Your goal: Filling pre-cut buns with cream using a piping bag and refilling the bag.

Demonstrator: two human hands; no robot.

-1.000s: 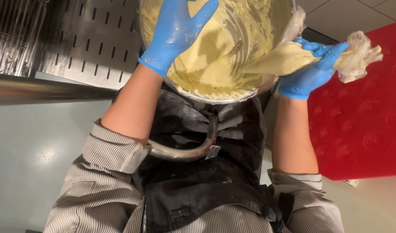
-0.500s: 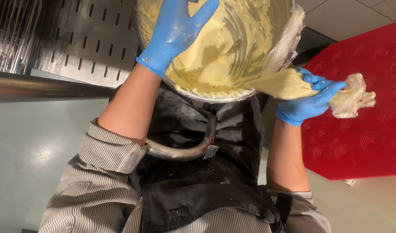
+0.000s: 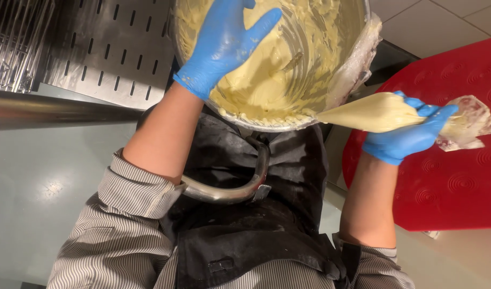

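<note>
A large steel mixing bowl (image 3: pixel 288 126) smeared with pale yellow batter (image 3: pixel 272 80) leans against my black apron (image 3: pixel 245 235). My left hand (image 3: pixel 218 45), in a blue glove, lies spread inside the bowl on the batter. A filled clear piping bag (image 3: pixel 371 111) points its tip at the bowl's rim. My right hand (image 3: pixel 408 136), also gloved in blue, is closed around the bag near its twisted, crumpled top end (image 3: pixel 467 124). A loose plastic sheet (image 3: pixel 358 59) hangs over the bowl's right edge.
A red silicone mat (image 3: pixel 448 176) with round ring patterns lies at the right. The bowl's curved metal handle (image 3: pixel 229 192) sits below it. A perforated steel panel (image 3: pixel 101 48) and a steel rail (image 3: pixel 47 109) are at the left, over a pale floor (image 3: pixel 36 192).
My right hand has pulled the piping bag away from the bowl, down and to the right, over the red mat. My left hand stays spread inside the bowl.
</note>
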